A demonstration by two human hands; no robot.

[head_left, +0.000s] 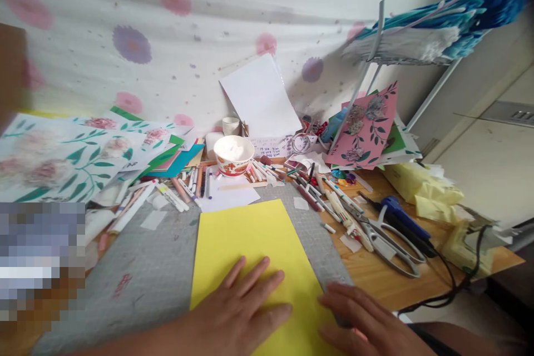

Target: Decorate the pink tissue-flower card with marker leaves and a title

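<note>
A sheet of yellow paper (246,233) lies on the grey cutting mat (154,267) in front of me. My left hand (246,311) rests flat on its lower part, fingers spread. At the paper's right edge is my right hand (367,317), slightly blurred. Its fingers are bent loosely, with a gap between them and the thumb. A small reddish patch shows in that gap, and I cannot make out what it is.
Large scissors (387,233) and a blue-handled tool with a cord (404,222) lie right. Many markers (327,200) surround a paper bowl (233,156). Floral drawings (79,150) stand left, a pink floral sheet (367,128) right, below a rack of pipe cleaners (442,28).
</note>
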